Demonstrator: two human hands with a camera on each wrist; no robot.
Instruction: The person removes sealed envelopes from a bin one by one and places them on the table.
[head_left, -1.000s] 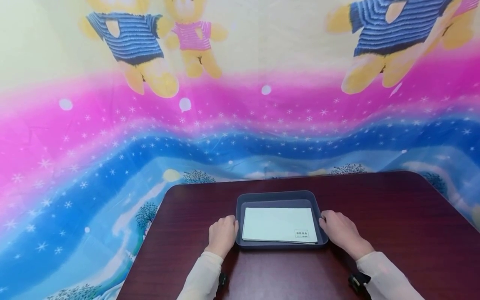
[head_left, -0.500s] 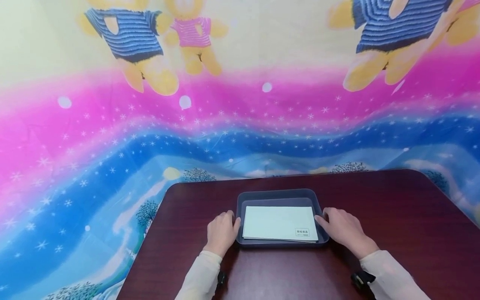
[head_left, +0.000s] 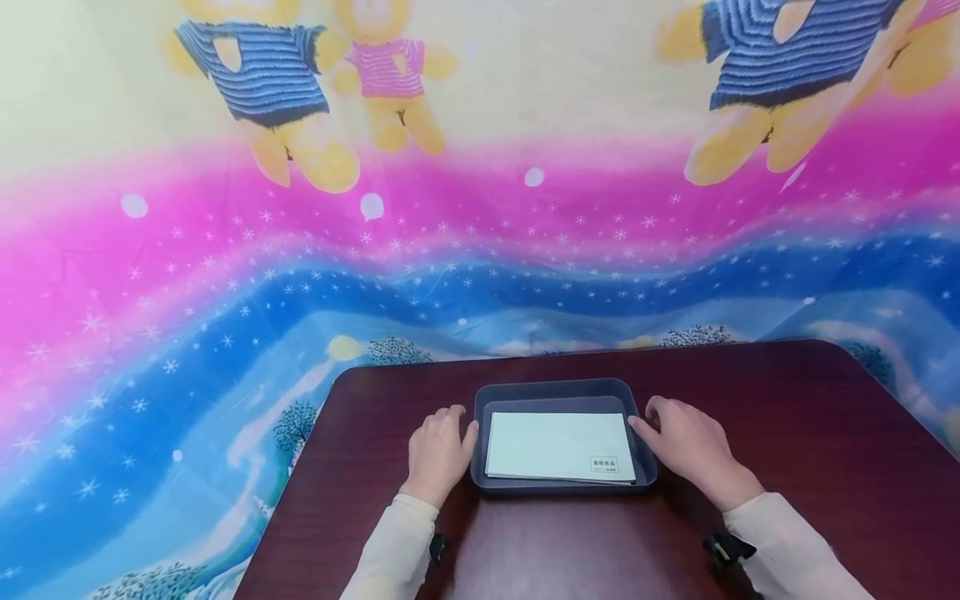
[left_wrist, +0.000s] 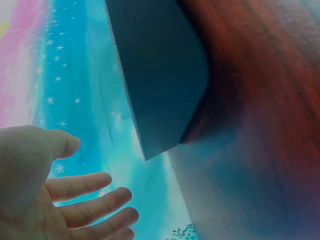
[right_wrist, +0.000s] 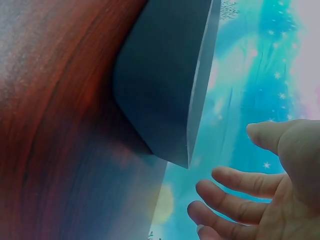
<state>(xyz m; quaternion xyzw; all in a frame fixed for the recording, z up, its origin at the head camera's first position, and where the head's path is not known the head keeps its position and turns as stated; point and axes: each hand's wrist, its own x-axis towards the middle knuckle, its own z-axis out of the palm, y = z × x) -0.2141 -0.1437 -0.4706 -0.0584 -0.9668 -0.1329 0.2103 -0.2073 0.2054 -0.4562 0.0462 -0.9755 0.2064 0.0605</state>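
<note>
A shallow grey tray (head_left: 555,389) stands on a dark red-brown table (head_left: 765,417) and holds a white envelope (head_left: 558,446) with a small printed label at its near right corner. My left hand (head_left: 438,444) lies by the tray's left wall, and my right hand (head_left: 686,446) by its right wall. In the left wrist view the left hand (left_wrist: 95,182) has relaxed, spread fingers and stays apart from the tray (left_wrist: 160,75). The right wrist view shows the right hand (right_wrist: 240,197) likewise loose and holding nothing beside the tray (right_wrist: 165,85).
A bright cloth (head_left: 225,275) printed with teddy bears, pink and blue bands and snowflakes hangs behind the table and drapes to its left. The table's left edge (head_left: 300,483) runs close to my left arm. Bare tabletop stretches to the right of the tray.
Both hands have slid a little farther along the tray's sides and loosened from its walls. The tray and envelope stay in place.
</note>
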